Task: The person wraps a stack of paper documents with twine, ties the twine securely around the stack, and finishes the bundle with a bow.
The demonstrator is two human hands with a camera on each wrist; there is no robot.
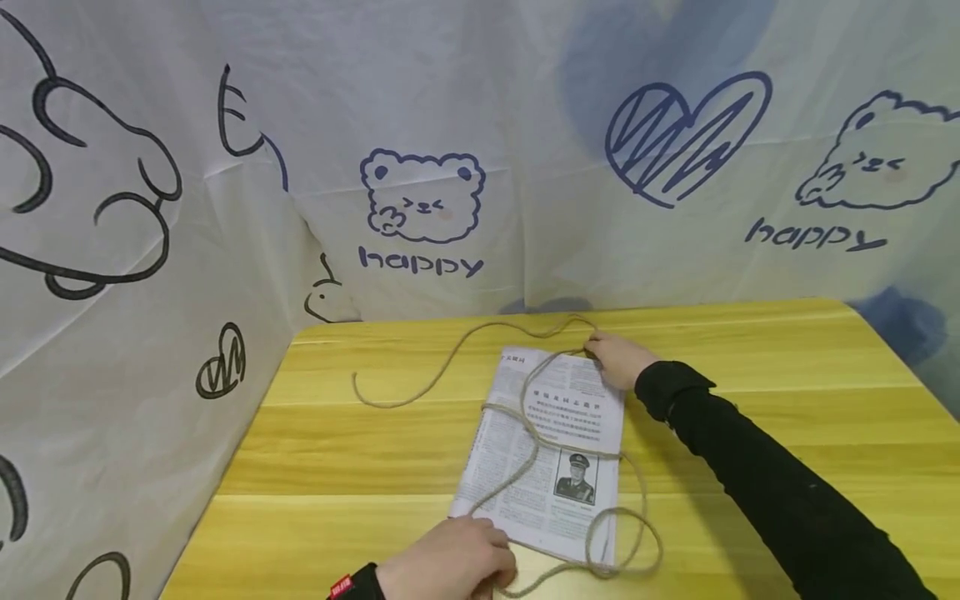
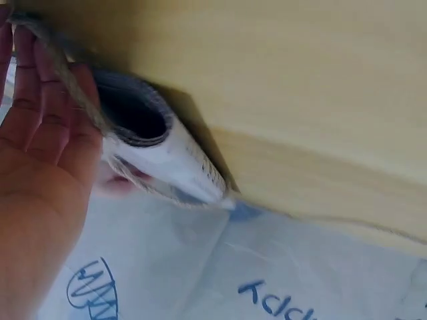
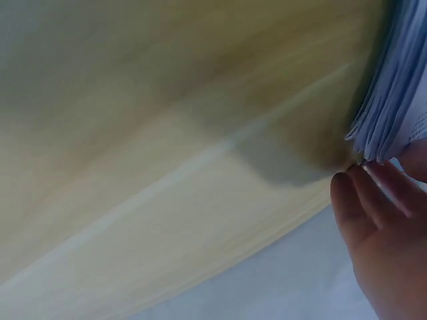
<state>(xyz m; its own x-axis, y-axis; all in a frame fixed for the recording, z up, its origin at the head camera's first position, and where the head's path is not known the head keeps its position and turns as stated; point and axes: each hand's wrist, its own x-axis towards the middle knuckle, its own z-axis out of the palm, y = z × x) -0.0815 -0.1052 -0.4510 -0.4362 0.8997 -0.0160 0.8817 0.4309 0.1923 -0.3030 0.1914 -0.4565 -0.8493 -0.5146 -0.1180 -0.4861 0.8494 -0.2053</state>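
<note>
While under rope point(image 1: 536, 442), newspaper point(image 1: 562, 425) against right fingers point(image 3: 348, 207)

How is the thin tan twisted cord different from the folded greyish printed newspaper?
The thin tan cord bends in loose curves, while the folded greyish newspaper has fairly straight edges. The cord is plain; the newspaper bears text and a photograph. Both lie at least partly on the yellow wooden table.

Bright head view, wrist views — dimmer, blurred

Wears a long black right sleeve point(image 1: 783, 492) with a wide cuff point(image 1: 671, 386), plus a black left wristband point(image 1: 366, 583) bearing a red label point(image 1: 341, 587).
</note>
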